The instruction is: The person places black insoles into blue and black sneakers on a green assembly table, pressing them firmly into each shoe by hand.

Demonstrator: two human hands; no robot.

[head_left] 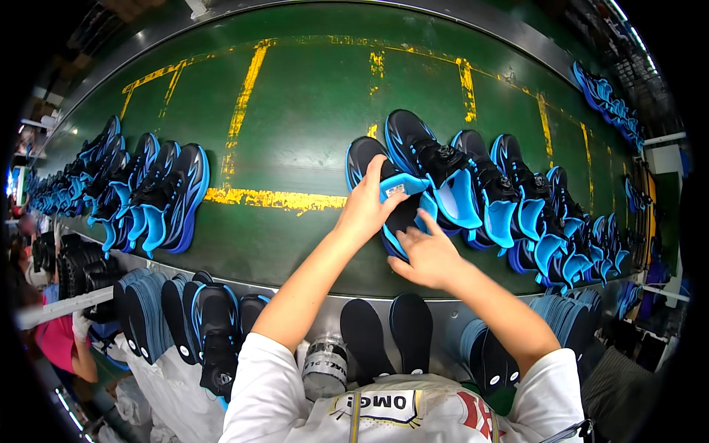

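Note:
On the green belt in front of me lies a black-and-blue sneaker (361,153), its toe pointing away. My left hand (367,203) is closed on its light-blue tongue (401,187), pulling it up so that a white label shows. The dark inside of the shoe is visible between my hands. At the heel end is my right hand (430,255), its fingers apart and bent, touching the collar; the tips are partly blurred. Directly right of this shoe stands another matching sneaker (413,136), first in a row of several.
More sneakers (173,192) line the belt (295,111) at left, and others lie far right. Along the metal ledge near me stand black insoles (410,328), insole stacks (148,310), a shoe (216,325) and a tape roll (325,367). A person in pink (55,336) is at far left.

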